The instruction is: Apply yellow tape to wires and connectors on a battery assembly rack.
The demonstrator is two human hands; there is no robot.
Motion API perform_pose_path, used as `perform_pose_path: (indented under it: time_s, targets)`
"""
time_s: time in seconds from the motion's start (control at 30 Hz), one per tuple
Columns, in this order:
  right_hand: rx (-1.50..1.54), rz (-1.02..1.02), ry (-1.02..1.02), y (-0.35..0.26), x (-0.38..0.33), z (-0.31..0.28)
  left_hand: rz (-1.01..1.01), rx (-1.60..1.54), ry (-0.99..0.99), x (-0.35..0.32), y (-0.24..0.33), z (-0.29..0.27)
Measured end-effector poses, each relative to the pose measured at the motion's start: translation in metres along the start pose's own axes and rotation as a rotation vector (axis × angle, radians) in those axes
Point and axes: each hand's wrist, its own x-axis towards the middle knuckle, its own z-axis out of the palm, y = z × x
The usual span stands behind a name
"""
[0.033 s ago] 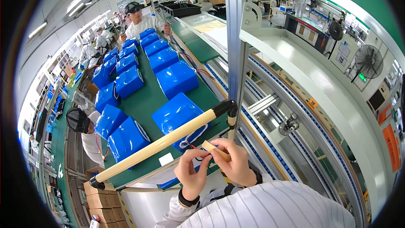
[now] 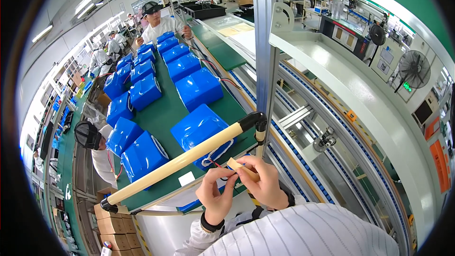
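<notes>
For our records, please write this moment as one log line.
left hand: pinched near thin red wire, contents unclear; right hand: holding flat tan strip; beyond: blue boxy packs on green table

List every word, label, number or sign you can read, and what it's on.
None reads clearly.
Green lit sign by the black fan: too small.
Posted sheets left of it: too small.
Cartons, dark machine: any markings too small.
Blue packs, tan piece in the right hand: no lettering visible.
</notes>
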Motion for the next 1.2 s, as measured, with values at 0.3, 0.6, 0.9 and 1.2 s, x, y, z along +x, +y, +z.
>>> perform_pose_path:
  time_s: [0.3,0.6,0.9,1.2]
  targets:
    - [0.148,0.178,-0.058,0.0,-0.009,0.0,0.335,0.277,-0.045,0.002,0.002,-0.002]
    - [0.202,0.142,-0.069,-0.002,-0.01,-0.001,0.149,0.217,0.024,0.002,0.003,0.0]
    - [0.125,-0.037,-0.047,0.011,-0.012,0.003,-0.049,0.02,0.021,0.0,-0.001,-0.001]
    - [-0.094,-0.352,-0.105,0.017,-0.007,-0.009,-0.09,0.014,-0.084,-0.001,-0.002,-0.009]
